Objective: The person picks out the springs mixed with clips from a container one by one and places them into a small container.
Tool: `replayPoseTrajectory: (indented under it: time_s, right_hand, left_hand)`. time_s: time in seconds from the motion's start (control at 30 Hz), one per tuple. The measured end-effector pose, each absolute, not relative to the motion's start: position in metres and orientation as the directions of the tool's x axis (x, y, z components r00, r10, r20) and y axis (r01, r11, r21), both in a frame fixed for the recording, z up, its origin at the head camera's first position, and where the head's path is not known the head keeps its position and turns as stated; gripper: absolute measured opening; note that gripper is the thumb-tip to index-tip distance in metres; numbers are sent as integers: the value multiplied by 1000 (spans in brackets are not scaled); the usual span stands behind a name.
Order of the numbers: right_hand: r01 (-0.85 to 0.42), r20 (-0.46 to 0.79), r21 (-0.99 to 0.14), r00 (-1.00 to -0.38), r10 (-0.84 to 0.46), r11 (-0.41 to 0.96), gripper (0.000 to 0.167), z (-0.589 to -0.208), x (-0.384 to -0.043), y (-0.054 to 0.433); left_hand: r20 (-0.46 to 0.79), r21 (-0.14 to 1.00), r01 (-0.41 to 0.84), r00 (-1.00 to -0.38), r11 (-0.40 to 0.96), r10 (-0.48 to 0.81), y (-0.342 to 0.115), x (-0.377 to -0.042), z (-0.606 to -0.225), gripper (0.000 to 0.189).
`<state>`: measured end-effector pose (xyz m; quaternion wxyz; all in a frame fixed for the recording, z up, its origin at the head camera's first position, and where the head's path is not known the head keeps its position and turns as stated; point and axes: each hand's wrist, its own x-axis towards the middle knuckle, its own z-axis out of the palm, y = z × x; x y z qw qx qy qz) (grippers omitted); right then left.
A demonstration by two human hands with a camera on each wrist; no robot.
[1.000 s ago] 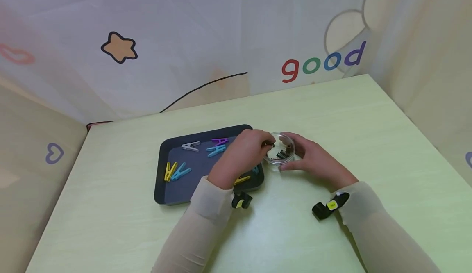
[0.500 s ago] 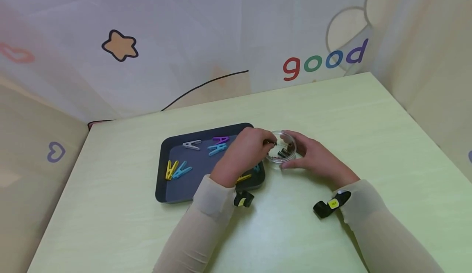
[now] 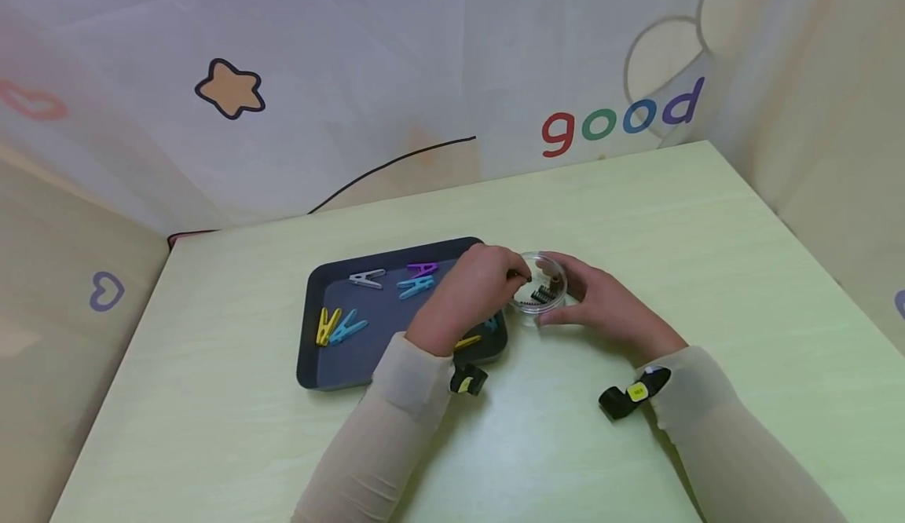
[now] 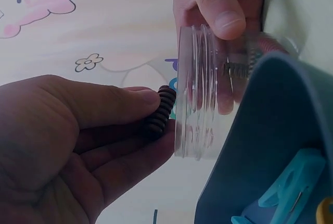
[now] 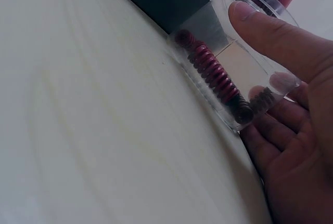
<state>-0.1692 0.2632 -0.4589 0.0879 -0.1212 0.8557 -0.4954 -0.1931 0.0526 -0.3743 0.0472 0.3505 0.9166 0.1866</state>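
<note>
Between thumb and fingers my left hand (image 3: pixel 472 294) pinches a dark coil spring (image 4: pixel 161 110), right at the mouth of a clear plastic jar (image 4: pixel 196 94). My right hand (image 3: pixel 601 303) grips that jar (image 5: pixel 223 41) round its side, thumb on the near wall and fingers behind. Inside the jar lie a red spring (image 5: pixel 212 73) and several dark springs, one of them a small dark spring (image 5: pixel 261 100) near the right fingers. In the head view the left fingers hide most of the pinched spring.
A dark grey tray (image 3: pixel 346 370) stands left of the jar, under my left forearm. It holds several clothespins, among them a yellow clothespin (image 3: pixel 327 327), a blue clothespin (image 3: pixel 348 327), a white clothespin (image 3: pixel 367 279) and a purple clothespin (image 3: pixel 423 269). A printed cloth (image 3: pixel 368 60) hangs behind the table.
My left hand stays at the jar's mouth, its fingertips shifting very slightly right with the spring. My right hand keeps its grip on the jar, which has hardly moved.
</note>
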Motion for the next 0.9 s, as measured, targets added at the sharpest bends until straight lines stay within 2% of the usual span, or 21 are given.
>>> replayPoseTrajectory:
  time_s: [0.63, 0.9]
  right_hand:
    - [-119, -35, -863, -956, -292, 492, 90, -457, -167, 263]
    - [-118, -35, -864, -956, -292, 490, 89, -458, -168, 263]
  left_hand:
    - [-55, 379, 584, -760, 717, 648, 59, -195, -370, 21]
    - [-38, 376, 593, -758, 712, 652, 59, -196, -372, 21]
